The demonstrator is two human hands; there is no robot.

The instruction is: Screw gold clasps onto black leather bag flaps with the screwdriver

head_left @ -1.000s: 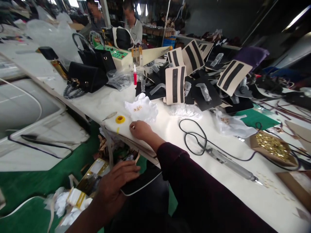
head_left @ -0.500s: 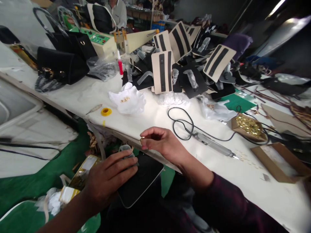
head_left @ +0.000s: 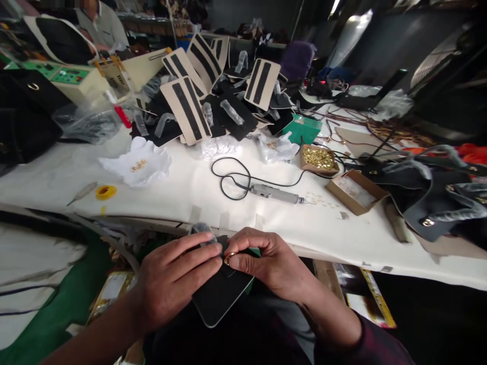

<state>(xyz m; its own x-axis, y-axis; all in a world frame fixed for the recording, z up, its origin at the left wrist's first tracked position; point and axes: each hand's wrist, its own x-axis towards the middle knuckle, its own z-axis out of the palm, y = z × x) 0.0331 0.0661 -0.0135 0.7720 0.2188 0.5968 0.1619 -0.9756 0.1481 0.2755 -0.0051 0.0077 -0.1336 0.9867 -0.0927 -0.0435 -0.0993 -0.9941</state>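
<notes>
My left hand [head_left: 178,268] holds a black bag panel [head_left: 220,296] in front of me, over my lap. Its fingers lie close together across the panel and a plastic-wrapped part [head_left: 201,231]; the thumb is hidden. Close by the left fingertips, my right hand [head_left: 266,263] is closed in a pinch, gripping a small gold metal fitting [head_left: 228,259] between thumb and forefinger. The fitting is right at the panel's surface; whether it touches cannot be made out. Beyond my hands, a grey electric screwdriver [head_left: 276,193] with a black cord rests on the white table [head_left: 182,195].
Small gold pieces sit on a crumpled white paper [head_left: 146,162] and fill a cardboard box [head_left: 318,161]. Behind stand stacked beige-and-black panels [head_left: 186,111]. A yellow tape roll [head_left: 105,192] lies left, an open carton [head_left: 355,191] and black bags [head_left: 422,197] right. A person [head_left: 104,30] is at the back.
My right hand has come down from above the table edge to the panel, bringing the gold fitting beside my left fingers. My left hand stays on the panel. The view has swung right.
</notes>
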